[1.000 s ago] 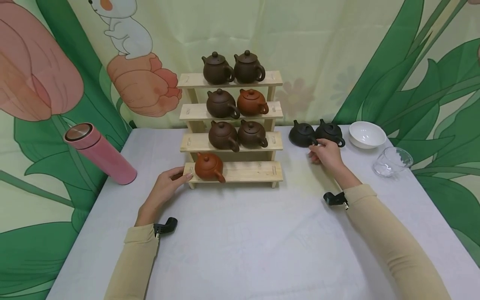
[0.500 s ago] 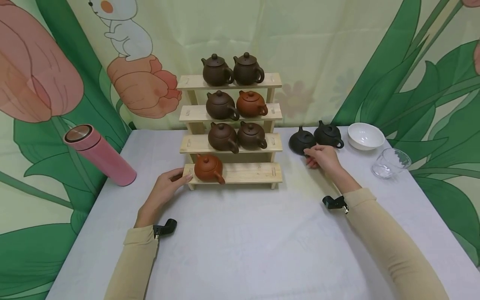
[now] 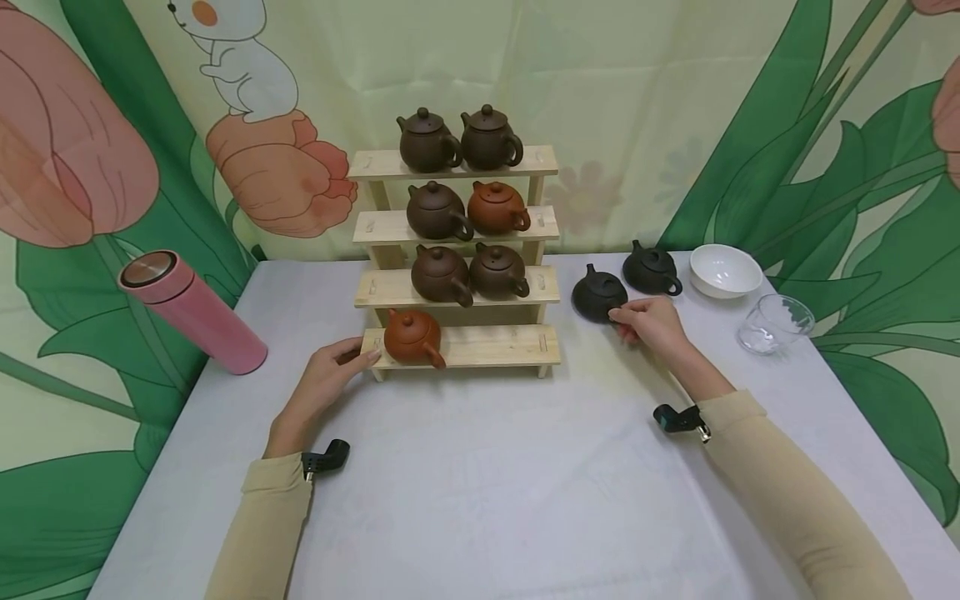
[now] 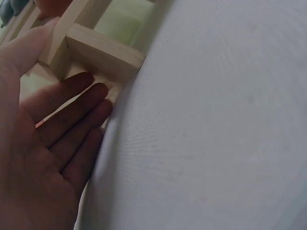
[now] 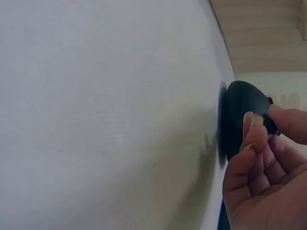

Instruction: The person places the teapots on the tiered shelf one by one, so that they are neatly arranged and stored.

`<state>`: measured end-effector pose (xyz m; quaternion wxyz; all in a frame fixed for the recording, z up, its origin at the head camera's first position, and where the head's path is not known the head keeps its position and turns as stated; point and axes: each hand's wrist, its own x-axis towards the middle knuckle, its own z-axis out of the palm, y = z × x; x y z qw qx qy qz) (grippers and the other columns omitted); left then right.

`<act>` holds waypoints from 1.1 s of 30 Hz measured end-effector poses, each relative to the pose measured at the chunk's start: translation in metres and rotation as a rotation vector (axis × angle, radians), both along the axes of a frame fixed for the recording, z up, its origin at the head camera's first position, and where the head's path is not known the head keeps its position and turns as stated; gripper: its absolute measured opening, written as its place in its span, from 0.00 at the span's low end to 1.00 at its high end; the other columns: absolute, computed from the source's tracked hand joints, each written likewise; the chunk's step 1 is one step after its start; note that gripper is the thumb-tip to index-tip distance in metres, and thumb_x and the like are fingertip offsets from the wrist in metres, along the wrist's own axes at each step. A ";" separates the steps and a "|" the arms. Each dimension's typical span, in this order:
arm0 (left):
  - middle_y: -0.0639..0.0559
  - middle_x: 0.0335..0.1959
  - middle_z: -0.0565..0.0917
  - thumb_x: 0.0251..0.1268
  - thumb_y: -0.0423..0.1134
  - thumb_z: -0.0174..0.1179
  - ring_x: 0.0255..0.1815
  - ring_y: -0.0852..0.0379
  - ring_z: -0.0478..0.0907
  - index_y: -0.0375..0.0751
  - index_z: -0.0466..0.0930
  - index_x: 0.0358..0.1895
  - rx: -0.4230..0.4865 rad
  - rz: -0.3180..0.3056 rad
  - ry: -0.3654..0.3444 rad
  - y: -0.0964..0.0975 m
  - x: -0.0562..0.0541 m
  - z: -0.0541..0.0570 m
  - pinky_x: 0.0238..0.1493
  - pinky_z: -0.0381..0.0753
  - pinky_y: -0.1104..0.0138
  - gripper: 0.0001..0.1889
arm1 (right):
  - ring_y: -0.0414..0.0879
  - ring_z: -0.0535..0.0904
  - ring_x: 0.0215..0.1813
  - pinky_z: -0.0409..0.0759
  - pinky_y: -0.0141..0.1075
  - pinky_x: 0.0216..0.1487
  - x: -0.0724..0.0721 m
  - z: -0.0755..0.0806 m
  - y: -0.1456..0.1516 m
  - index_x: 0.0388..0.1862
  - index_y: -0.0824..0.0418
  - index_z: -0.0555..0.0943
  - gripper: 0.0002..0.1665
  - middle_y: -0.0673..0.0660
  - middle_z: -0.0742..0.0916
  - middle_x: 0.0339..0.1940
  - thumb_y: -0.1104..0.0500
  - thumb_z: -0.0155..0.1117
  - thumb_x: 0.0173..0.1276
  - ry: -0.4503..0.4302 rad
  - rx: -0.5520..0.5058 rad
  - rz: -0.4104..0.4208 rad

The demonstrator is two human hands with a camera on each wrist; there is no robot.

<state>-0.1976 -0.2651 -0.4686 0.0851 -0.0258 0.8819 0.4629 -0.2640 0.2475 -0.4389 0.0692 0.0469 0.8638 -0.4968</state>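
Note:
Near the back right, a black teapot (image 3: 597, 297) stands on the table. My right hand (image 3: 651, 325) pinches its handle between thumb and fingers; the fingertips hide most of the handle, also in the right wrist view. A second black teapot (image 3: 650, 271) stands just behind to the right. My left hand (image 3: 324, 379) holds the left end of a four-tier wooden display stand (image 3: 502, 346), thumb on the lowest board and fingers beneath it, beside the leg in the left wrist view. On that board, at its left, sits an orange-brown teapot (image 3: 414, 337).
Pairs of teapots fill the upper tiers, mostly dark brown, with one reddish teapot (image 3: 498, 207). A white bowl (image 3: 725, 271) and a clear glass cup (image 3: 776, 325) stand at the right. A pink thermos (image 3: 197, 312) is at the left. Patterned curtain (image 3: 615, 100) hangs behind.
My right hand has drawn the front black teapot slightly toward me and left, away from the other black one. The left hand stays at the stand's end.

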 end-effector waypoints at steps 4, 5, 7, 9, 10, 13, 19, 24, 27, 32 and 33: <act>0.42 0.72 0.72 0.61 0.70 0.58 0.74 0.42 0.66 0.43 0.69 0.72 -0.001 0.006 -0.003 -0.001 0.001 -0.001 0.73 0.66 0.45 0.44 | 0.35 0.76 0.21 0.79 0.30 0.27 0.006 0.001 0.000 0.44 0.75 0.82 0.22 0.44 0.82 0.17 0.54 0.65 0.70 0.006 0.010 0.002; 0.42 0.72 0.72 0.61 0.70 0.58 0.74 0.42 0.66 0.43 0.69 0.72 0.000 0.005 -0.002 -0.001 0.000 -0.001 0.73 0.66 0.45 0.44 | 0.35 0.76 0.21 0.79 0.30 0.27 0.007 0.002 0.000 0.44 0.75 0.82 0.22 0.44 0.83 0.17 0.53 0.65 0.69 0.008 0.013 0.003; 0.42 0.72 0.72 0.61 0.70 0.59 0.74 0.42 0.66 0.43 0.69 0.72 0.001 0.005 0.002 -0.001 0.000 -0.002 0.73 0.66 0.45 0.44 | 0.35 0.77 0.21 0.80 0.30 0.27 0.010 0.002 0.001 0.44 0.74 0.83 0.21 0.44 0.83 0.17 0.54 0.66 0.69 0.022 0.017 0.006; 0.42 0.71 0.72 0.61 0.70 0.59 0.74 0.42 0.67 0.43 0.69 0.71 0.004 0.003 0.006 -0.001 0.000 -0.002 0.73 0.66 0.45 0.43 | 0.35 0.77 0.21 0.79 0.30 0.27 0.012 0.002 0.001 0.43 0.73 0.83 0.21 0.44 0.82 0.16 0.54 0.66 0.69 0.036 0.031 0.012; 0.42 0.71 0.72 0.61 0.70 0.59 0.74 0.42 0.67 0.43 0.69 0.71 0.006 0.003 0.006 -0.001 -0.001 -0.002 0.73 0.66 0.45 0.43 | 0.36 0.76 0.21 0.79 0.30 0.27 0.013 0.002 0.001 0.43 0.73 0.83 0.20 0.44 0.82 0.16 0.54 0.66 0.69 0.044 0.038 0.020; 0.43 0.72 0.72 0.60 0.70 0.59 0.74 0.42 0.67 0.43 0.70 0.71 0.011 0.001 0.006 0.000 -0.001 -0.003 0.73 0.66 0.45 0.43 | 0.35 0.76 0.21 0.78 0.30 0.27 0.015 0.002 0.003 0.42 0.72 0.84 0.19 0.43 0.81 0.15 0.53 0.66 0.69 0.058 0.058 0.038; 0.43 0.72 0.72 0.60 0.70 0.59 0.74 0.42 0.67 0.43 0.69 0.72 0.013 0.000 0.002 0.000 -0.002 -0.002 0.73 0.66 0.45 0.44 | 0.36 0.76 0.25 0.77 0.32 0.31 0.020 0.007 0.003 0.43 0.67 0.85 0.18 0.45 0.82 0.18 0.51 0.65 0.70 0.062 0.107 0.079; 0.42 0.72 0.71 0.60 0.71 0.58 0.74 0.42 0.66 0.43 0.69 0.72 0.000 0.000 0.001 -0.001 -0.002 -0.003 0.73 0.66 0.45 0.44 | 0.36 0.76 0.28 0.78 0.31 0.34 0.028 0.021 0.002 0.45 0.68 0.85 0.19 0.46 0.83 0.21 0.51 0.65 0.70 0.060 0.116 0.125; 0.42 0.72 0.71 0.60 0.71 0.58 0.74 0.42 0.66 0.43 0.68 0.72 -0.001 0.000 -0.002 -0.002 -0.003 -0.004 0.73 0.66 0.45 0.45 | 0.37 0.76 0.28 0.79 0.31 0.34 0.032 0.029 0.002 0.47 0.69 0.84 0.20 0.46 0.82 0.22 0.52 0.65 0.71 0.059 0.108 0.152; 0.43 0.72 0.72 0.59 0.72 0.58 0.73 0.42 0.67 0.44 0.68 0.72 -0.007 0.006 -0.006 -0.002 -0.003 -0.006 0.72 0.67 0.45 0.45 | 0.39 0.76 0.28 0.80 0.33 0.34 0.036 0.039 0.008 0.45 0.68 0.84 0.17 0.49 0.82 0.22 0.53 0.65 0.71 0.090 0.122 0.203; 0.43 0.72 0.72 0.59 0.72 0.58 0.73 0.42 0.67 0.44 0.68 0.72 -0.009 0.007 -0.006 -0.002 -0.003 -0.006 0.72 0.67 0.45 0.45 | 0.40 0.77 0.28 0.80 0.34 0.34 0.037 0.040 0.009 0.45 0.68 0.85 0.17 0.49 0.82 0.22 0.54 0.65 0.71 0.098 0.123 0.214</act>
